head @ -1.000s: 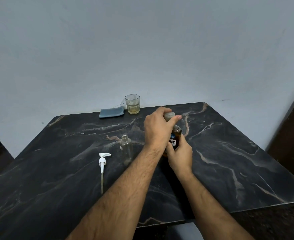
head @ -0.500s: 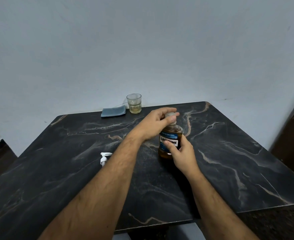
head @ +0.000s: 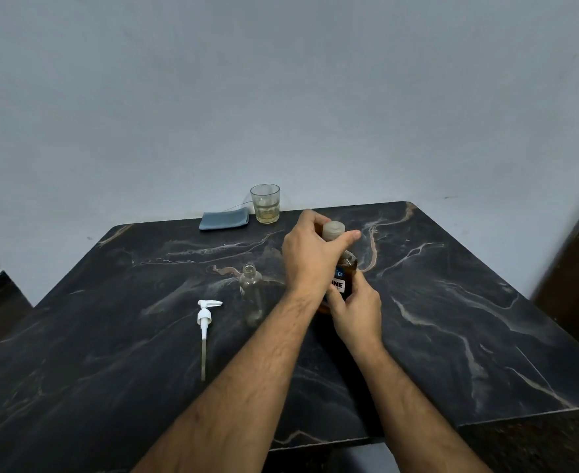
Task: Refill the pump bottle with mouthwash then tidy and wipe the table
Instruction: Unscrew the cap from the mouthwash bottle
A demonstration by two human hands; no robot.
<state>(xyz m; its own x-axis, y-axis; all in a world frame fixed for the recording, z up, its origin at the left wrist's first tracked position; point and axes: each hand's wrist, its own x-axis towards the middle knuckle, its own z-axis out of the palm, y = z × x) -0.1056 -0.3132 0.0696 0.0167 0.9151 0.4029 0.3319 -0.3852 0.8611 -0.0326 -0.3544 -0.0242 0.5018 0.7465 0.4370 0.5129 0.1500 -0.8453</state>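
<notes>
An amber mouthwash bottle [head: 347, 271] with a blue and black label stands upright near the middle of the dark marble table [head: 452, 319]. My left hand [head: 310, 256] reaches over from the left and grips its grey cap [head: 333, 229]. My right hand [head: 356, 310] holds the bottle's lower body from the near side. Just left of my left wrist stands a small clear pump bottle [head: 252, 293] with its neck uncovered. The white pump head [head: 205, 317] with its long tube lies flat on the table farther left.
A drinking glass [head: 266, 203] holding a little yellowish liquid stands at the table's far edge by the wall. A folded blue-grey cloth [head: 224, 220] lies beside it on the left. A dark wooden surface [head: 578, 261] rises at the right.
My left hand has turned on the cap, its wrist swinging back toward me. The clear pump bottle and pump tube, hidden behind my forearm half a second ago, show again.
</notes>
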